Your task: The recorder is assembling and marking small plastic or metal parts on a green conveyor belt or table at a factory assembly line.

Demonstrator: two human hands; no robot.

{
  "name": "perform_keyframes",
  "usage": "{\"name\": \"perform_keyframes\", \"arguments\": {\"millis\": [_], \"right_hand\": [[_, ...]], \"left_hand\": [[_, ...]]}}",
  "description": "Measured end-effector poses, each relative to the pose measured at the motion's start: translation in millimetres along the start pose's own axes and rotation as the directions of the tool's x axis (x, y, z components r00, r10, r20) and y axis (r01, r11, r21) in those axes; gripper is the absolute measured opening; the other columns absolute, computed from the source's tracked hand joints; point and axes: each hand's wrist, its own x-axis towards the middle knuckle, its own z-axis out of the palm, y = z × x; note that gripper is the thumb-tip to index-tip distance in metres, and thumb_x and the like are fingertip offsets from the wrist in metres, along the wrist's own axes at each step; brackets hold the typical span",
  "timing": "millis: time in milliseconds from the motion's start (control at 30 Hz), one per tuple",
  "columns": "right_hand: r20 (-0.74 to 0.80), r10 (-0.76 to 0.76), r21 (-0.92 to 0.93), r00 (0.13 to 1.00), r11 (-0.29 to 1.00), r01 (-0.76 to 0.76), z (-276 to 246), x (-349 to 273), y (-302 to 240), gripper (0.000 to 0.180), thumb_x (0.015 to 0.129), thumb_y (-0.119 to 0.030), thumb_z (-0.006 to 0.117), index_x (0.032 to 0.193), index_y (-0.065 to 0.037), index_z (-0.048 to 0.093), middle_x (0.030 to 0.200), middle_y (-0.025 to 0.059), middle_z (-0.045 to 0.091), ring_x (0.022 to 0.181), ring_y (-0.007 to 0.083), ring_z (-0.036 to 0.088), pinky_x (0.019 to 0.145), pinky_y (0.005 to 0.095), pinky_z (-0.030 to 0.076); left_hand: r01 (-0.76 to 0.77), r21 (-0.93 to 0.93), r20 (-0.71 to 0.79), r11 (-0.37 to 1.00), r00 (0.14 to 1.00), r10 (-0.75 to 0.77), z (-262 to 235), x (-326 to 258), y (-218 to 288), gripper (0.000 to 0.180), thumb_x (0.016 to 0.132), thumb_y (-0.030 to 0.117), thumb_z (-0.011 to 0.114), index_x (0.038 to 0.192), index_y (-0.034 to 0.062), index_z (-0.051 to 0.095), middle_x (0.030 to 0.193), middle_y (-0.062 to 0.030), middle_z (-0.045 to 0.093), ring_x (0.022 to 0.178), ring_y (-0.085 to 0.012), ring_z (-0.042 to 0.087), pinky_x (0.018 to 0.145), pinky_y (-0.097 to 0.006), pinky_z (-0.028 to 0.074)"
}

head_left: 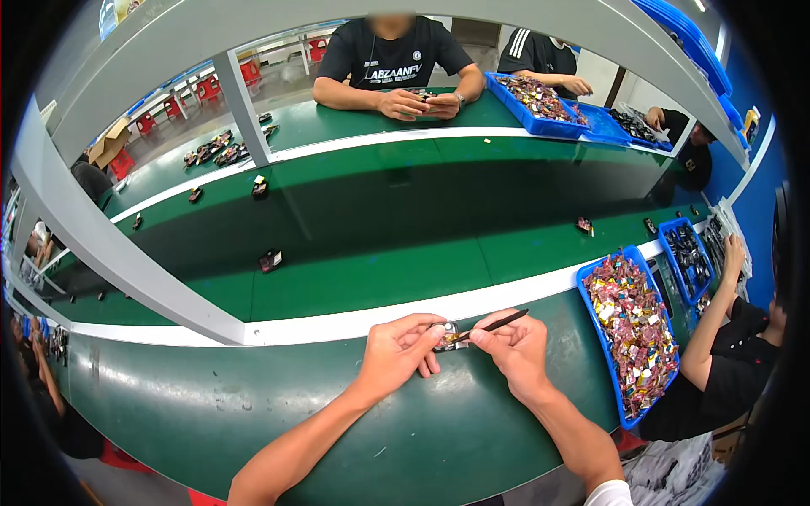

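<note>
My left hand (395, 354) pinches a small electronic assembly (450, 331) between thumb and fingers, above the near edge of the green bench. The assembly has a pale, shiny casing with some dark and yellowish parts; the fingers hide part of it. In my right hand (518, 352) is a slim black tool, apparently tweezers (506, 320), gripped between thumb and fingers. Its tip points left and down, at the assembly, and its back end sticks out to the upper right. Whether the tip touches the part is too small to tell.
Right of my hands, a blue tray (581, 278) is heaped with small pinkish, yellow and white parts. Beyond a white rail (337, 319) runs a green conveyor belt (371, 274) carrying scattered dark assemblies (270, 260). A grey frame post (143, 253) rises at left. Co-workers sit opposite and at right.
</note>
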Motion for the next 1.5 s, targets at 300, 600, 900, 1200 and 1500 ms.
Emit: {"name": "perform_keyframes", "arguments": {"millis": [300, 600, 900, 1200, 1500], "right_hand": [[0.024, -0.28, -0.198, 0.96, 0.939, 0.28, 1.1, -3.0, 14.0, 0.009, 0.085, 0.005, 0.078, 0.091, 0.003, 0.071, 0.084, 0.0075, 0.077, 0.054, -0.0029, 0.045, 0.048, 0.0161, 0.032], [0.045, -0.253, -0.15, 0.966, 0.955, 0.257, 1.4, -2.8, 13.9, 0.009, 0.085, 0.007, 0.077, 0.091, 0.004, 0.071, 0.084, 0.0068, 0.076, 0.053, -0.0034, 0.043, 0.047, 0.0166, 0.03], [0.068, -0.214, -0.147, 0.975, 0.964, 0.222, -1.1, -1.2, 15.8, 0.008, 0.086, 0.007, 0.076, 0.091, 0.003, 0.071, 0.085, 0.0064, 0.076, 0.054, -0.0036, 0.044, 0.047, 0.016, 0.03], [0.056, -0.273, -0.215, 0.96, 0.936, 0.279, 3.5, -5.3, 11.8, 0.008, 0.085, 0.005, 0.078, 0.089, 0.003, 0.072, 0.083, 0.0052, 0.077, 0.052, -0.0034, 0.042, 0.046, 0.0167, 0.031], [0.042, -0.261, -0.274, 0.964, 0.925, 0.262, 4.0, -5.9, 5.3, 0.011, 0.084, 0.004, 0.08, 0.092, 0.003, 0.073, 0.084, 0.006, 0.076, 0.051, -0.0027, 0.044, 0.046, 0.0169, 0.032]], "left_hand": [[0.016, -0.042, 0.062, 0.999, 0.998, -0.014, -5.6, 1.2, -1.7, 0.027, 0.102, 0.014, 0.063, 0.12, -0.0065, 0.066, 0.087, -0.012, 0.07, 0.062, -0.0168, 0.07, 0.05, -0.027, 0.055], [0.003, -0.063, 0.092, 0.998, 0.996, 0.003, -6.7, -1.8, -1.6, 0.028, 0.103, 0.011, 0.061, 0.125, -0.0055, 0.066, 0.089, -0.013, 0.071, 0.065, -0.0189, 0.072, 0.052, -0.028, 0.057], [0.0, -0.08, 0.113, 0.997, 0.994, 0.009, -6.6, -2.7, -0.7, 0.028, 0.104, 0.011, 0.059, 0.125, -0.0057, 0.066, 0.09, -0.0135, 0.071, 0.067, -0.0198, 0.073, 0.053, -0.027, 0.058], [-0.001, -0.085, 0.113, 0.996, 0.994, 0.011, -6.7, -2.4, 0.1, 0.027, 0.104, 0.01, 0.059, 0.125, -0.0052, 0.066, 0.089, -0.013, 0.07, 0.067, -0.0196, 0.073, 0.054, -0.027, 0.058], [0.004, -0.088, 0.06, 0.996, 0.998, 0.001, -6.2, -1.3, -3.0, 0.027, 0.103, 0.011, 0.06, 0.121, -0.0077, 0.066, 0.088, -0.0142, 0.071, 0.065, -0.0191, 0.072, 0.054, -0.027, 0.058]]}}
